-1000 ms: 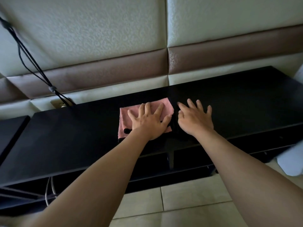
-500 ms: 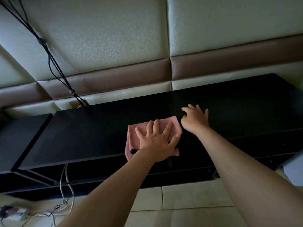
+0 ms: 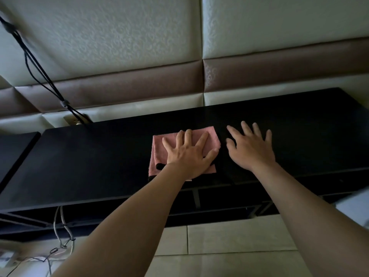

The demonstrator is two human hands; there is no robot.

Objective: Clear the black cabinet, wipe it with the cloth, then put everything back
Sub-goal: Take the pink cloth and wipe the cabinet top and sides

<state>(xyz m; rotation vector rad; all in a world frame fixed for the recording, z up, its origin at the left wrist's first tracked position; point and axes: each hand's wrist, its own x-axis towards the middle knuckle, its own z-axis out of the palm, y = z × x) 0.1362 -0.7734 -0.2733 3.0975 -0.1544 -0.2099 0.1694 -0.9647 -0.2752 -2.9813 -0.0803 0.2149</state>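
Observation:
A folded pink cloth lies on the top of the long black cabinet, near its middle. My left hand presses flat on the cloth with fingers spread. Just to the right, my right hand lies flat on the bare black top, fingers spread, holding nothing. The cabinet top carries nothing else that I can see.
A padded cream and brown wall backs the cabinet. Black cables run down it to a socket at the left. A second black unit adjoins on the left. Loose wires hang below, over a tiled floor.
The cloth under my left hand has slid away from the front edge toward the wall. My right hand, curled half a second ago, now lies spread flat beside it.

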